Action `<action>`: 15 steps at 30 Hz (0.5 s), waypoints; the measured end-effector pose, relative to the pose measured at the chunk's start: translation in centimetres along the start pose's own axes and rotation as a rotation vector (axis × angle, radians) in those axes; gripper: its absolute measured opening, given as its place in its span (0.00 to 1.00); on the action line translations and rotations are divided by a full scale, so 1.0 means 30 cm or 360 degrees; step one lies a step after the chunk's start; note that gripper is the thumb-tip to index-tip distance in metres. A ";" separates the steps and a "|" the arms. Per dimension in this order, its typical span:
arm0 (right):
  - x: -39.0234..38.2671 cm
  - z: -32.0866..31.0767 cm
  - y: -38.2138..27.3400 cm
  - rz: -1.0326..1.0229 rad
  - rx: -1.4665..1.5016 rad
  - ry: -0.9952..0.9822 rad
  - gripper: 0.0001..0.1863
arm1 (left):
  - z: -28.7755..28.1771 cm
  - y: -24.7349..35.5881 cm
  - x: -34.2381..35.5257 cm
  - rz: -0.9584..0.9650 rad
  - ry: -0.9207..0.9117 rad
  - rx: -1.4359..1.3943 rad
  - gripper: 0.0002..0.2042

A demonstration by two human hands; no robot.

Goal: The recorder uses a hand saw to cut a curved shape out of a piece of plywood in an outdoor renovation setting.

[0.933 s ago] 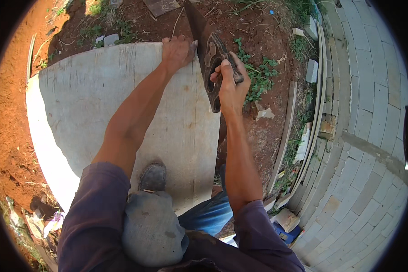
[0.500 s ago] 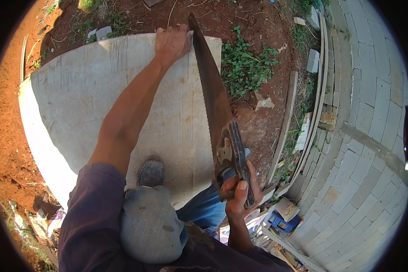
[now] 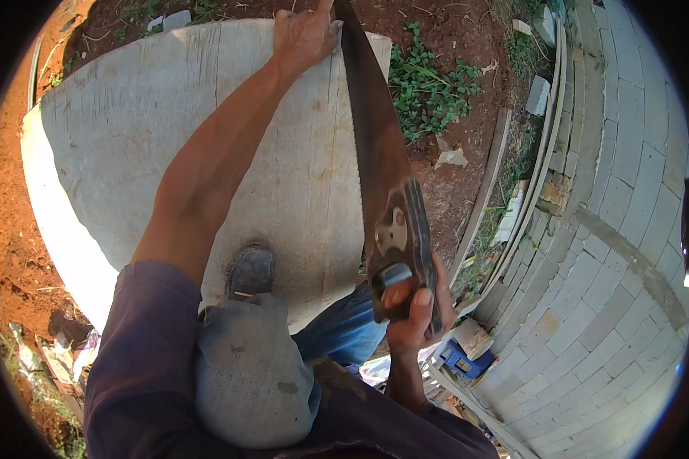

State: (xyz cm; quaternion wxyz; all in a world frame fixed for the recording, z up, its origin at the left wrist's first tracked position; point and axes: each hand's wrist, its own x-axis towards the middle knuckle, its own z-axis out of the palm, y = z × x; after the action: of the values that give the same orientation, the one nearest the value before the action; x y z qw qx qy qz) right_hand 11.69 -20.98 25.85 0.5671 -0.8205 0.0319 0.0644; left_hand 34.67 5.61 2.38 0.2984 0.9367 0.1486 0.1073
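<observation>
A pale, weathered board (image 3: 153, 153) fills the middle of the view, with my booted left foot (image 3: 250, 271) resting on it. My left hand (image 3: 306, 38) grips its far edge, thumb right beside the blade of a hand saw (image 3: 375, 122). The saw's toothed edge runs along the board's right side. My right hand (image 3: 421, 306) is closed around the saw's dark, worn handle at the lower right, near my jeans.
A pale block wall (image 3: 628, 245) curves along the right, with long planks (image 3: 482, 191) and a blue object (image 3: 463, 361) at its base. A leafy plant (image 3: 432, 92) grows in red soil (image 3: 4, 229) beyond the board. Loose rubble lies at the lower left.
My right hand has drawn the saw back toward me, to the lower right, exposing more blade beside the board. My left hand still holds the far edge, now higher in the view.
</observation>
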 end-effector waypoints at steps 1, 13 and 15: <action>0.131 0.082 0.047 -0.0090 -0.0008 0.0060 0.27 | -0.005 0.021 -0.027 0.0006 -0.0021 -0.0020 0.35; -0.066 -0.036 -0.027 0.0200 0.0060 0.0042 0.33 | -0.024 -0.034 0.013 -0.0100 -0.0052 -0.0043 0.32; 0.077 0.033 0.015 0.0050 -0.0024 0.0034 0.31 | -0.031 0.011 0.008 -0.0004 -0.0118 -0.0057 0.32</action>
State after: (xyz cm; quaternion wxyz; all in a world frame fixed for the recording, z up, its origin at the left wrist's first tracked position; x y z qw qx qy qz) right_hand 13.86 -20.17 24.77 0.5595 -0.8248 0.0503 0.0646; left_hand 34.70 5.91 3.35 0.3206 0.9343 0.1367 0.0749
